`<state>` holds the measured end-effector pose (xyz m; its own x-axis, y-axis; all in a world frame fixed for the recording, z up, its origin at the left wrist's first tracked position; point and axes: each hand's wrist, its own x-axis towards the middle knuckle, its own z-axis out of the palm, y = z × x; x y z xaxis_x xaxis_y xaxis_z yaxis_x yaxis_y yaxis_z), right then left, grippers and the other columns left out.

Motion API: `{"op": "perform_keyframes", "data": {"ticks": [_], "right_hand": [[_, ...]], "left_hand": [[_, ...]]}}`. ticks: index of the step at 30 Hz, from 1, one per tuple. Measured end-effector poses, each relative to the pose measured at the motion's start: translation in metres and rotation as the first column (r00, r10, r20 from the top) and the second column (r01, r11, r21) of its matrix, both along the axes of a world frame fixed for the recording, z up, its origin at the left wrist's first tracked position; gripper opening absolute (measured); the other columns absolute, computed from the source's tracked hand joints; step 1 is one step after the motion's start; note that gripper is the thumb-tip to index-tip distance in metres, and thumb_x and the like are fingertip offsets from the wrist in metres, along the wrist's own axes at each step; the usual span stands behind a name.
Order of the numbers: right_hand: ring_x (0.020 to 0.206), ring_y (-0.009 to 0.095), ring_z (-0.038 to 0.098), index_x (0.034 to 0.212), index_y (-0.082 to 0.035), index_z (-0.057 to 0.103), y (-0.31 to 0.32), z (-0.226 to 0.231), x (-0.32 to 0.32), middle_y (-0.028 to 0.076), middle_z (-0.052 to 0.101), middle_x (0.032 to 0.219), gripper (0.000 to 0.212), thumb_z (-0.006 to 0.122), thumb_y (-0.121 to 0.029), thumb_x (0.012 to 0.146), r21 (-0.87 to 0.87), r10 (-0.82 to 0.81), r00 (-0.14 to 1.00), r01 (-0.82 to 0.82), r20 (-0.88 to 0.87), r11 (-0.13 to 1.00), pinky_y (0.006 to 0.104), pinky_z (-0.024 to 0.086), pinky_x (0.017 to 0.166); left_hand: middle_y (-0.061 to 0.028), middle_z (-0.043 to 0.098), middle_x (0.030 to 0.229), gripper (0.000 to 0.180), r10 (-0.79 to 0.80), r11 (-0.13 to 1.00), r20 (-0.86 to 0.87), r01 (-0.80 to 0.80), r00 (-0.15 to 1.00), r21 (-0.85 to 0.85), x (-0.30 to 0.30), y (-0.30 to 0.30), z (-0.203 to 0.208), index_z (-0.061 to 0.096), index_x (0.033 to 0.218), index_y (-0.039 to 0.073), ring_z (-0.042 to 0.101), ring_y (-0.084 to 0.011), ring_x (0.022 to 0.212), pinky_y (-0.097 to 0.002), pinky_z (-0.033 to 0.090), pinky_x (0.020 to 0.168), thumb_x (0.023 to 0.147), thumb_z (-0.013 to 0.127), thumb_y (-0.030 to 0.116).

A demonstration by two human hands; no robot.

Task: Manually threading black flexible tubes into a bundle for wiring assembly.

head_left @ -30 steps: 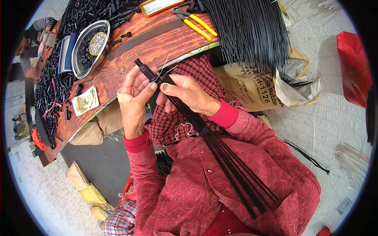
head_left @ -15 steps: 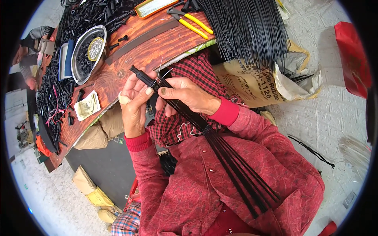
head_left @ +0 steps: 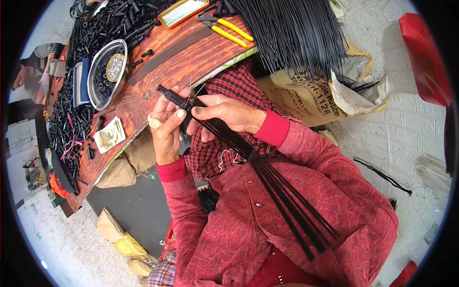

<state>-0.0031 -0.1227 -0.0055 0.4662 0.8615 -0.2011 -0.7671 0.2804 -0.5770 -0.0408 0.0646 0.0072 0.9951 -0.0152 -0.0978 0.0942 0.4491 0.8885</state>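
My left hand [head_left: 168, 131] is closed around the upper end of a bundle of thin black strands [head_left: 282, 196], thumb pressing near a black tubular plastic fitting [head_left: 173, 97] at its tip. Just below, my right hand [head_left: 228, 115] pinches the same bundle between thumb and fingers. Thin wire ends [head_left: 191, 80] stick up between the two hands, where wire appears wound round the bundle. Farther down, a dark tie [head_left: 251, 156] cinches the strands, which then fan out over my red jacket [head_left: 224, 210].
On the wooden bench [head_left: 191, 53] ahead lie yellow-handled cutters [head_left: 233, 32], a flat dark bar [head_left: 169, 56], an orange-rimmed tray [head_left: 184, 13], a metal bowl [head_left: 92, 85] and piled black fittings [head_left: 71, 105]. A large sheaf of black strands [head_left: 291, 36] hangs at its right end above a paper sack [head_left: 301, 98].
The view has turned slightly, shifting the bench. Both hands keep their grip on the bundle, and the thin wire ends point a little differently.
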Motion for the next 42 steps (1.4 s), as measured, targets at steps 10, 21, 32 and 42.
{"op": "perform_keyframes", "data": {"ticks": [10,21,32,42], "right_hand": [[0.067,0.016,0.069,0.121,-0.005,0.052,0.018,-0.005,0.03,0.01,0.068,0.098,0.03,0.055,-0.025,0.099,-0.002,-0.199,0.976,0.2,0.083,0.98,0.0245,0.057,0.057],[0.077,0.008,0.059,0.126,0.001,0.055,0.079,-0.008,0.043,0.002,0.063,0.093,0.034,0.057,-0.017,0.097,-0.052,-0.533,0.756,0.593,0.379,0.804,0.0244,0.052,0.07],[0.088,0.011,0.062,0.126,0.0,0.057,0.095,0.009,0.012,0.011,0.069,0.101,0.033,0.059,-0.01,0.094,-0.014,-0.497,0.415,0.778,0.762,0.628,0.029,0.053,0.075],[0.099,0.028,0.069,0.123,-0.001,0.06,0.093,0.016,-0.001,0.02,0.068,0.106,0.035,0.062,-0.01,0.09,-0.004,-0.451,0.325,0.814,0.831,0.58,0.0351,0.053,0.078]], "left_hand": [[-0.0214,0.047,0.141,0.062,0.166,0.965,0.115,-0.186,0.979,0.185,0.001,-0.008,0.01,0.033,0.145,-0.004,0.046,-0.0282,0.13,-0.0383,0.033,0.11,0.092,0.06,0.011],[-0.0127,0.057,0.123,0.072,0.282,0.708,0.189,-0.337,0.941,0.621,-0.016,-0.042,0.053,0.038,0.139,-0.003,0.056,-0.0214,0.113,-0.0314,0.043,0.1,0.078,0.075,0.009],[-0.0079,0.068,0.095,0.032,0.324,0.721,0.211,-0.385,0.922,0.576,0.019,0.009,0.05,0.062,0.116,-0.012,0.06,-0.0096,0.081,-0.0233,0.049,0.07,0.09,0.064,0.008],[-0.0064,0.068,0.096,0.036,0.249,0.591,0.125,-0.253,0.96,0.766,0.01,0.014,0.073,0.064,0.116,-0.007,0.06,-0.0107,0.082,-0.0254,0.049,0.073,0.09,0.068,0.018]]}}
